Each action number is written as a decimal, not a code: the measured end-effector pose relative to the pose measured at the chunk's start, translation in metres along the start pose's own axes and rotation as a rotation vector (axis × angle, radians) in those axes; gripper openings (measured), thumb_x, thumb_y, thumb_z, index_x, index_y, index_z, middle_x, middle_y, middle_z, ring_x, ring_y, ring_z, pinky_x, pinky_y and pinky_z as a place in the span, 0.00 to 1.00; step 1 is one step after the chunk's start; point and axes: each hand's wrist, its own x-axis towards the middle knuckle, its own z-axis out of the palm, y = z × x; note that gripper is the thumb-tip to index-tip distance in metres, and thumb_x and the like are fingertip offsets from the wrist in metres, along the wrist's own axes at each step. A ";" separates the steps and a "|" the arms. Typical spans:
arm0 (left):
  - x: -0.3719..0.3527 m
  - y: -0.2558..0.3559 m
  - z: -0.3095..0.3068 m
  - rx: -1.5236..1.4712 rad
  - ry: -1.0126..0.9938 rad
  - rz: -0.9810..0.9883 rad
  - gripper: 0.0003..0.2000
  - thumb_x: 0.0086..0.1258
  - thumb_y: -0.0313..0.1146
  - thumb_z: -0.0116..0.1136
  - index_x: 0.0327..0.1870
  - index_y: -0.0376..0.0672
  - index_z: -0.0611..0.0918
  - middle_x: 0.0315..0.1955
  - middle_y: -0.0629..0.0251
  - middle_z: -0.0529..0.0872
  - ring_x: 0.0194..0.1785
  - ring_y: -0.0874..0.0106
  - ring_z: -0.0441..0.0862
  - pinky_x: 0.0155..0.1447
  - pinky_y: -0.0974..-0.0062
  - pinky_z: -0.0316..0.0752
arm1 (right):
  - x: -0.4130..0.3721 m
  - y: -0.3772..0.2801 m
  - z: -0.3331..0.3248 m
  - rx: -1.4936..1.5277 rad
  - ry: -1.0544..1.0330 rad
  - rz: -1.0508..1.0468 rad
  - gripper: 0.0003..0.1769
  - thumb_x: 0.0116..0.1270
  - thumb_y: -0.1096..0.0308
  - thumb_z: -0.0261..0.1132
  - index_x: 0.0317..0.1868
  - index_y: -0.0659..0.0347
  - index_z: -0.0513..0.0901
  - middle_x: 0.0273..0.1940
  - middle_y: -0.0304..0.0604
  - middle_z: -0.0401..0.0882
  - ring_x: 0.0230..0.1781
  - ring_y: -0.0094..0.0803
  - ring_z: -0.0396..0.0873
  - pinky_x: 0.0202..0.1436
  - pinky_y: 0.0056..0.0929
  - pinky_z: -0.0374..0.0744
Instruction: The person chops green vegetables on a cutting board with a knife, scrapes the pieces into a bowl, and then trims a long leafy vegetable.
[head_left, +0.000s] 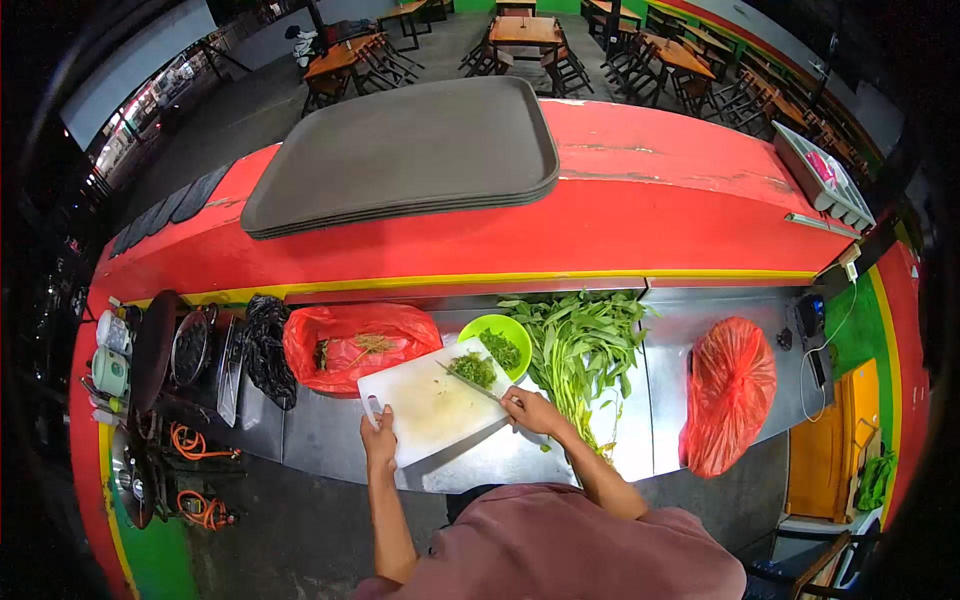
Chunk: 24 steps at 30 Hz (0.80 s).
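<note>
My left hand grips the near left edge of a white cutting board on the steel counter. My right hand holds a knife whose blade reaches across the board to a small pile of chopped greens. Just beyond the board stands a lime-green bowl with more chopped greens inside. A large bunch of leafy green stalks lies to the right of the bowl and my right hand.
An open red plastic bag with scraps lies left of the board, a black bag beside it. A full red bag sits at the right. Stacked dark trays rest on the red ledge. Pans and a stove stand at the left.
</note>
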 end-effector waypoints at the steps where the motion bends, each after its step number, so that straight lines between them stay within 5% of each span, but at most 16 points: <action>1: 0.004 -0.006 0.000 -0.053 0.000 0.011 0.13 0.75 0.40 0.63 0.36 0.45 0.72 0.27 0.72 0.74 0.28 0.81 0.69 0.31 0.78 0.66 | 0.000 0.000 0.000 -0.012 0.013 -0.007 0.16 0.78 0.54 0.57 0.46 0.60 0.81 0.30 0.49 0.87 0.31 0.35 0.88 0.39 0.35 0.82; 21: 0.023 -0.037 0.000 -0.167 -0.016 0.156 0.13 0.75 0.39 0.63 0.37 0.44 0.72 0.26 0.73 0.74 0.26 0.83 0.68 0.27 0.79 0.63 | 0.012 0.012 -0.002 0.037 0.048 0.027 0.17 0.78 0.56 0.56 0.44 0.63 0.79 0.26 0.44 0.84 0.28 0.31 0.83 0.38 0.34 0.78; 23: 0.014 -0.025 0.001 -0.133 0.004 0.074 0.13 0.75 0.39 0.64 0.37 0.45 0.71 0.26 0.74 0.73 0.26 0.84 0.67 0.27 0.80 0.61 | 0.021 0.029 0.000 -0.103 0.087 -0.025 0.17 0.77 0.53 0.56 0.48 0.59 0.80 0.29 0.53 0.86 0.31 0.46 0.86 0.41 0.42 0.81; 24: 0.015 -0.027 0.000 -0.133 0.005 0.075 0.13 0.75 0.39 0.64 0.37 0.45 0.71 0.26 0.74 0.73 0.26 0.84 0.67 0.27 0.80 0.61 | 0.020 0.026 0.000 -0.102 0.088 -0.026 0.17 0.77 0.53 0.56 0.48 0.59 0.80 0.29 0.53 0.86 0.31 0.46 0.86 0.41 0.42 0.81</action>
